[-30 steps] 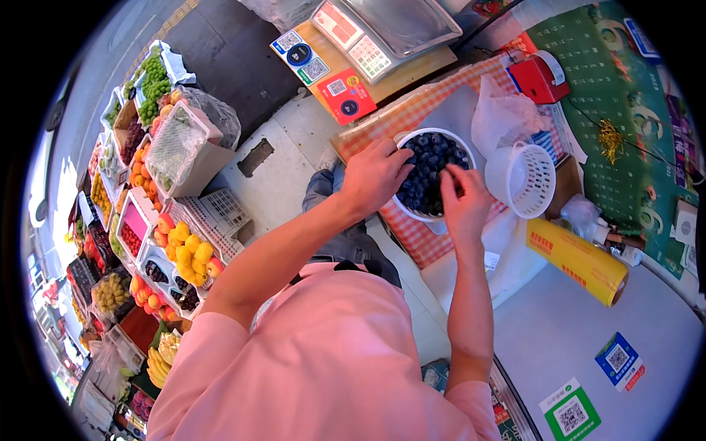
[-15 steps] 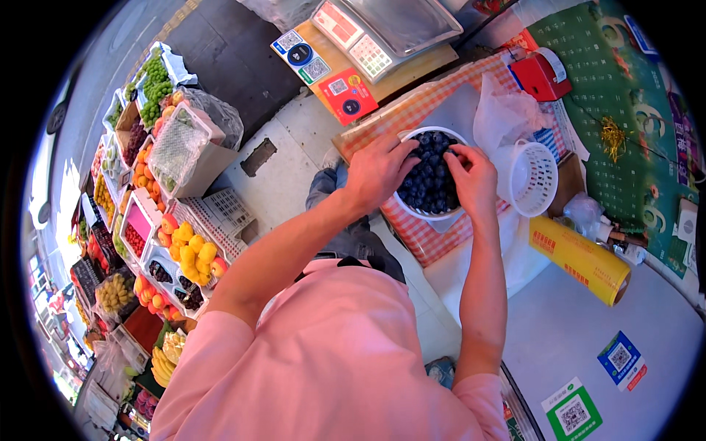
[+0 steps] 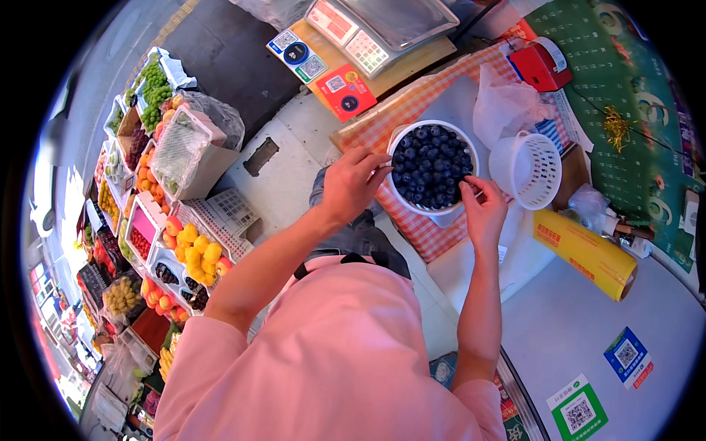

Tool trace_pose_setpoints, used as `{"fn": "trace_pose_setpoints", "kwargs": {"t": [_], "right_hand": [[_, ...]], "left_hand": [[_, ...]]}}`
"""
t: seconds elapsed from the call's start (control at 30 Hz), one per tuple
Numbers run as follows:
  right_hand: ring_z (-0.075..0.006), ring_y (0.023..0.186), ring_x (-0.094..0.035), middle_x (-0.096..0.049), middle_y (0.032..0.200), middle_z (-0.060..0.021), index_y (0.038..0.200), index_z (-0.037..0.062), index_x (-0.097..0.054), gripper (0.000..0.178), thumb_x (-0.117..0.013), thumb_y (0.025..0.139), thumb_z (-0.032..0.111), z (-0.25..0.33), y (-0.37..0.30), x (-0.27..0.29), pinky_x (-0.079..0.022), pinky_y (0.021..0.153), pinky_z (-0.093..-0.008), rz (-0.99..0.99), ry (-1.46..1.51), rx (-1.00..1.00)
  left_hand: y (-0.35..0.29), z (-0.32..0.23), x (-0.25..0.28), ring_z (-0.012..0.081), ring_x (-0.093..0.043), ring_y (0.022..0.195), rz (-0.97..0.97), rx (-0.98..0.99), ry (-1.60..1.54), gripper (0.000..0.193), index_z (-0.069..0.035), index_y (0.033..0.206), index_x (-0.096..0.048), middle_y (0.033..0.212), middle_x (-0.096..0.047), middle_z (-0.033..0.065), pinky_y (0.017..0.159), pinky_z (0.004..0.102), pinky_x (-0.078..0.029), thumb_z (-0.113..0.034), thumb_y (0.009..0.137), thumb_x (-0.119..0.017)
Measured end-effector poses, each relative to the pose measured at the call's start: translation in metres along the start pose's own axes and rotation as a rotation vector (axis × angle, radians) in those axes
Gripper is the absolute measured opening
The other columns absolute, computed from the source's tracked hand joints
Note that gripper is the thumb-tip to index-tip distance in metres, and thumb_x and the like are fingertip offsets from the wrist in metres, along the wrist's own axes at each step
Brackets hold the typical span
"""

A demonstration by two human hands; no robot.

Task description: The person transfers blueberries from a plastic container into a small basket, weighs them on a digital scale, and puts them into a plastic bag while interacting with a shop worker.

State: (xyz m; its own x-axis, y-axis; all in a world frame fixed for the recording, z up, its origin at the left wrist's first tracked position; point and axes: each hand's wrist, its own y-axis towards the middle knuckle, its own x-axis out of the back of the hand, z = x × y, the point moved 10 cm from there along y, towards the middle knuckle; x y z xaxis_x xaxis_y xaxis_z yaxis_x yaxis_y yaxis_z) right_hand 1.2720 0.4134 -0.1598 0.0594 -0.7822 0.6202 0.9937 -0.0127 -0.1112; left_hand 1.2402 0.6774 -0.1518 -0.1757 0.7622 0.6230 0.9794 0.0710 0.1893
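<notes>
Blueberries [image 3: 432, 165] fill a round white plastic basket [image 3: 397, 200] on the checked tablecloth. At the basket's left rim is my left hand [image 3: 351, 185], its thumb and fingertips drawn together. Whether it pinches the rim or a small thing, I cannot make out. My right hand [image 3: 484, 213] has its thumb and forefinger pinched at the berries by the lower right rim; what lies between the tips is hidden. An empty white slotted basket [image 3: 540, 170] rests on its side just to the right, with a thin whitish plastic bag [image 3: 507, 103] behind it.
A weighing scale [image 3: 365, 48] stands on a wooden board at the back. Right of the baskets lie a yellow roll [image 3: 585, 253] and a red box-shaped device [image 3: 538, 67]. Fruit crates [image 3: 184, 151] line the left side. Payment code cards [image 3: 577, 408] lie on the grey counter.
Both hands have drawn back from over the berries, my left to the left rim and my right down toward the lower right rim. More of the blueberries shows now.
</notes>
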Motion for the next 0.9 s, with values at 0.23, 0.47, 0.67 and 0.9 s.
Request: {"fn": "trace_pose_setpoints", "kwargs": {"t": [0.23,0.47,0.67,0.9], "right_hand": [[-0.0102,0.062,-0.051,-0.057,0.078,-0.0036,0.096,0.0019,-0.070,0.015,-0.073,0.081,0.007,0.018,-0.011,-0.006,-0.042,0.056,-0.0248,-0.063,0.045,0.047],[-0.0090,0.061,-0.049,-0.056,0.078,-0.0032,0.095,0.0018,-0.070,0.014,-0.072,0.082,0.006,0.030,-0.015,-0.003,-0.040,0.055,-0.0239,-0.096,0.080,0.044],[-0.0077,0.056,-0.045,-0.055,0.079,-0.0024,0.102,0.0037,-0.069,0.024,-0.074,0.079,0.004,0.050,-0.024,-0.010,-0.038,0.051,-0.0236,-0.082,0.124,0.109],[-0.0077,0.054,-0.048,-0.063,0.091,-0.0058,0.108,0.0036,-0.068,0.034,-0.077,0.075,0.001,0.103,-0.032,-0.012,-0.039,0.049,-0.0225,-0.091,0.128,0.347]], "left_hand": [[0.017,-0.029,-0.015,0.0247,-0.061,0.078,0.072,-0.194,0.114,0.020,-0.010,0.099,-0.069,0.083,-0.059,0.0043,0.064,0.0348,-0.052,-0.011,0.079,-0.071],[0.036,-0.033,-0.035,0.0272,-0.062,0.081,0.183,-0.222,0.180,0.020,-0.010,0.099,-0.068,0.086,-0.059,0.0058,0.068,0.0374,-0.052,-0.014,0.080,-0.070],[0.035,-0.019,-0.034,0.0222,-0.063,0.074,0.238,0.058,-0.131,0.019,-0.004,0.097,-0.070,0.082,-0.062,0.0080,0.066,0.0336,-0.050,-0.016,0.082,-0.071],[0.012,-0.053,-0.019,0.0109,-0.058,0.071,0.274,0.302,-0.543,0.023,-0.002,0.104,-0.070,0.085,-0.063,0.0053,0.065,0.0264,-0.048,-0.012,0.084,-0.072]]}}
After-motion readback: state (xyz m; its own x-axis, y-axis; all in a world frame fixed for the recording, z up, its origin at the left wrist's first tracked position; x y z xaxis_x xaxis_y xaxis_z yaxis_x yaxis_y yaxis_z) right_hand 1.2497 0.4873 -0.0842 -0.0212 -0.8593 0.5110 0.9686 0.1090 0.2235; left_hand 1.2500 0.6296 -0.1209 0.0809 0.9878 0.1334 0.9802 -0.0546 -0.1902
